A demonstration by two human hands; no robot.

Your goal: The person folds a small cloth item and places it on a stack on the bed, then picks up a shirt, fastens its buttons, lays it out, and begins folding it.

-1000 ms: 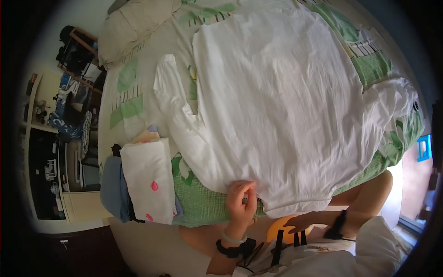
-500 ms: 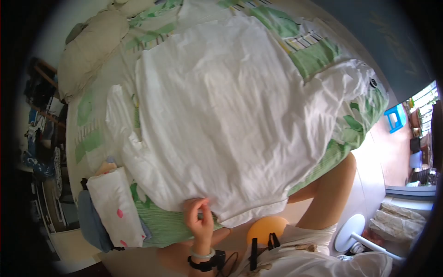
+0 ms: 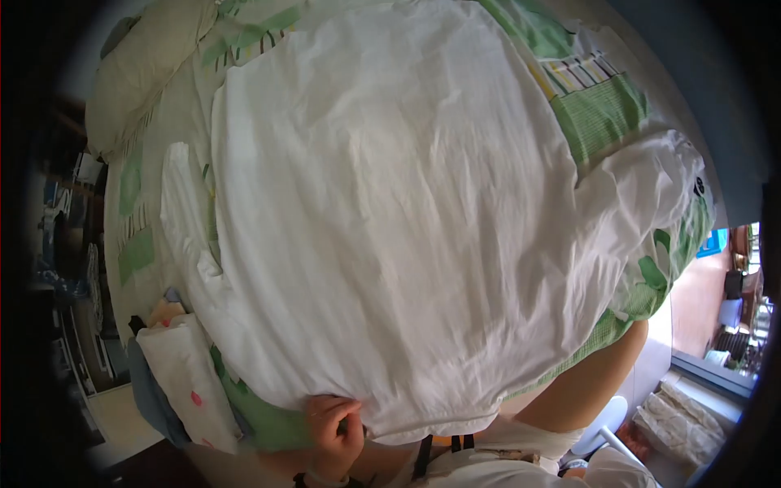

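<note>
A large white shirt [image 3: 390, 203] lies spread over the bed, its collar band [image 3: 439, 429] towards me. One sleeve [image 3: 183, 203] runs down the left side; the other sleeve [image 3: 643, 183] is bunched on the right, with a small black round mark near its end. My left hand [image 3: 332, 431] is at the shirt's near edge, just left of the collar. Its fingers are curled, thumb and forefinger pinched at the fabric. A dark band is partly visible at that wrist. My right hand is out of view.
A green-and-white patterned sheet [image 3: 602, 118] covers the bed. Folded clothes, with a white pink-spotted piece [image 3: 183, 374] on top, lie at the left edge. A beige pillow [image 3: 150, 73] rests at the far left. My bare leg [image 3: 590, 374] is by the bed's near edge.
The view has moved closer to the bed, so the shirt looks larger. My left hand stays at the shirt's edge beside the collar, and the yellow round seat is now mostly hidden.
</note>
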